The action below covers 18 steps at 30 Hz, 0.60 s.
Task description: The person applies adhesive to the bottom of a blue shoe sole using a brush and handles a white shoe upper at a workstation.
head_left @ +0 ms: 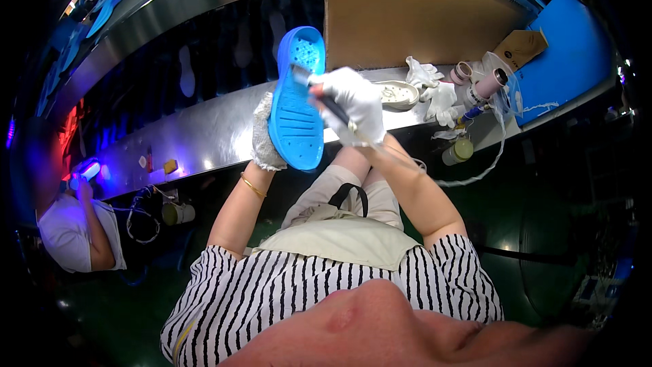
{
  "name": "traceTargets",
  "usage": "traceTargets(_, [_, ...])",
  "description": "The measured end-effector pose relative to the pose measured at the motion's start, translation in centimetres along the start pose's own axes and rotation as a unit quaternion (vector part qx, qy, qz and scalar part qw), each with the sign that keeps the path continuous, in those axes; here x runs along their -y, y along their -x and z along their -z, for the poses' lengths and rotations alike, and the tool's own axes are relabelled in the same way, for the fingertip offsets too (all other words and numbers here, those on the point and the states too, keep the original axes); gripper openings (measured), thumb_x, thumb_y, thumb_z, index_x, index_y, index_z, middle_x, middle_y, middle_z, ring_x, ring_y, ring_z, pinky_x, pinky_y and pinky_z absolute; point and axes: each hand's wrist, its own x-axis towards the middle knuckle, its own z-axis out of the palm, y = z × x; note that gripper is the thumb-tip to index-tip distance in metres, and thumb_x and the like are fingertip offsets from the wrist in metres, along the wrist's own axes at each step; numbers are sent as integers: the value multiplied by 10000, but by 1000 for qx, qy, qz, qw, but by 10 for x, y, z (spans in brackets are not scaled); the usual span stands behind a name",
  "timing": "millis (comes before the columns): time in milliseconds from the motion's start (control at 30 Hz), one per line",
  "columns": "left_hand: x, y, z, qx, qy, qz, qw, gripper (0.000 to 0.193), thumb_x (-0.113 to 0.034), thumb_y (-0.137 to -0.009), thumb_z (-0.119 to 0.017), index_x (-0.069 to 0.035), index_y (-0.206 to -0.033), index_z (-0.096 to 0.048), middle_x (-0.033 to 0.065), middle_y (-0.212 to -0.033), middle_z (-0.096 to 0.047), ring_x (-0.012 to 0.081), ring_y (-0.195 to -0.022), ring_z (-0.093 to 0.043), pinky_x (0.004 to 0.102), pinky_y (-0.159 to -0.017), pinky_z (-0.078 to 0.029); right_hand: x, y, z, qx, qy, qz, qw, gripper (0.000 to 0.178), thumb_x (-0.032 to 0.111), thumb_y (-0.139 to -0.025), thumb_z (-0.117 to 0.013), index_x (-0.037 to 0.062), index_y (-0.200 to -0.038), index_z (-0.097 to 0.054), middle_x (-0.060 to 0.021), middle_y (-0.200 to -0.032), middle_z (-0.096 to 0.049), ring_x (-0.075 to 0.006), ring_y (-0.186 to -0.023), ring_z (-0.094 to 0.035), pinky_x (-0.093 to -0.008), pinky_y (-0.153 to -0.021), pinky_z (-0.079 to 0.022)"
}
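In my left hand [262, 137], which wears a greyish knit glove, I hold a blue shoe sole [296, 122] upright by its left edge near the heel. The sole has ridges across its middle and small holes near the toe, and its surface looks wet. My right hand [358, 103], in a white glove, is closed round the dark handle of a brush [301, 75] with a clear tube running from it. The brush's flat tip lies over the sole's upper part; motion blurs the handle. Beside my right hand, a white shoe sole [398, 95] rests on the metal bench.
Behind the metal bench [217, 139], dark racks hold several soles. A cardboard box [421, 20] stands at the back. White gloves [443, 100], a pink spool [490, 83] and a glue pot [458, 151] sit to the right. A co-worker [75, 231] works at the left.
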Motion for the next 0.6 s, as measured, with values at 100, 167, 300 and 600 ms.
traceTargets(100, [-11, -4, -14, -61, -101, -62, 991, 607, -509, -897, -398, -15, -1245, -456, 157, -1108, -586, 265, -915, -614, 397, -821, -510, 18, 11, 3, 47, -73, -2, 996, 226, -33, -627, -732, 60, -808, -633, -109, -803, -643, -241, -730, -639, -295, -644, -508])
traceTargets(167, [-29, -9, -45, 5, -184, -58, 981, 663, -545, -896, -351, -3, -1271, -427, 179, -1114, -577, 285, -917, -618, 403, -814, -517, 24, 8, 16, 27, -101, -43, 994, 227, 5, -632, -772, 62, -817, -653, -93, -796, -651, -215, -731, -644, -285, -658, -509])
traceTargets(300, [-93, -45, -100, 128, -267, -76, 952, 811, -633, -883, -220, 48, -1301, -365, 236, -1129, -556, 343, -953, -610, 425, -800, -530, 29, 6, 44, -69, -173, -152, 971, 175, -43, -700, -733, 22, -841, -652, -83, -804, -656, -136, -749, -633, -238, -681, -504])
traceTargets(600, [-296, -228, -132, -126, -600, -336, 716, 453, -342, -897, -409, -137, -1301, -426, 88, -1252, -492, 261, -1087, -520, 358, -947, -391, 33, 5, 44, -83, -146, -132, 977, 245, -114, -690, -699, 26, -877, -625, -103, -888, -638, -169, -845, -623, -275, -782, -496])
